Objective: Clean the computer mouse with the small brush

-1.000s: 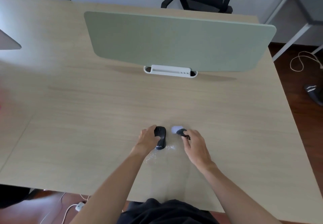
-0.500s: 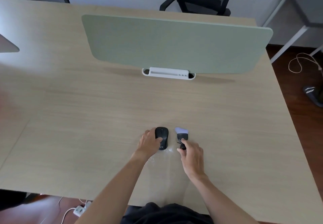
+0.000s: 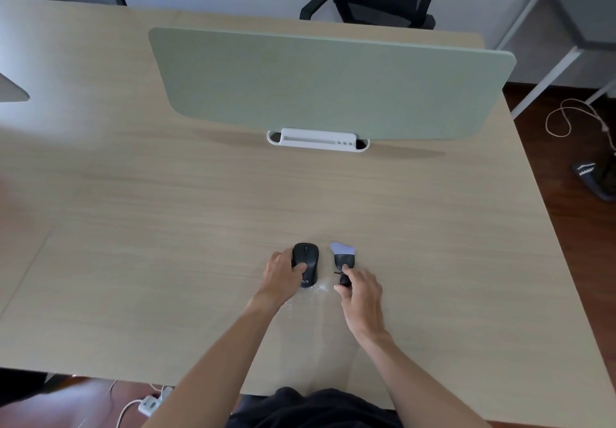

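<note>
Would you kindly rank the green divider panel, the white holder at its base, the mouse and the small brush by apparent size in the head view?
1. green divider panel
2. white holder
3. mouse and small brush: too alike to rank; hands partly cover both.

**Mouse and brush, side by side on the desk**

We note a black computer mouse point(image 3: 306, 262) lying flat, buttons and wheel pointing away, pale lettering at its near end. Just to its right, apart from it, lies the small brush point(image 3: 343, 257): dark stubby handle nearest us, pale lavender bristles fanned away.
</note>
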### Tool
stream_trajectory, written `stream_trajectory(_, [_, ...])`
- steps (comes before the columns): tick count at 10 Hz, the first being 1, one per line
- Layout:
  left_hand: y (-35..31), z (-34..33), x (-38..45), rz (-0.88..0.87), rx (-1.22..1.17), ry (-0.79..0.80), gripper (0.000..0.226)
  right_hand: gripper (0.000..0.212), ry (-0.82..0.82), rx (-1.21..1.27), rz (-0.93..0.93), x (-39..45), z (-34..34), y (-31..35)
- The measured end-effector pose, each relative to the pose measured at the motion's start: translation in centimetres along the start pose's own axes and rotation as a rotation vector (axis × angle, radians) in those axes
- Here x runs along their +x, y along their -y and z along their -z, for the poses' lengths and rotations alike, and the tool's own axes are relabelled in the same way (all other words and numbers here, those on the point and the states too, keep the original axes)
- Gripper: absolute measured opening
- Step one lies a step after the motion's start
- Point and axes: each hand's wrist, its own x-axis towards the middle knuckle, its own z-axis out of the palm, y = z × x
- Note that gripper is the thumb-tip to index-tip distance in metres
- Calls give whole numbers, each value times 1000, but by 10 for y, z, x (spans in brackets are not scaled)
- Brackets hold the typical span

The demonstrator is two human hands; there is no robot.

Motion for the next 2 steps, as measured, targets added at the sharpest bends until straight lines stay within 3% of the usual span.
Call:
stream_trajectory(1, [7,1,-4,-47,-1,-95,16,30,18,38,7,-3,10,10])
stream_trajectory(2, [20,1,-6,-93,-50,-248,22,30,-134,178,-12,-8,33,12])
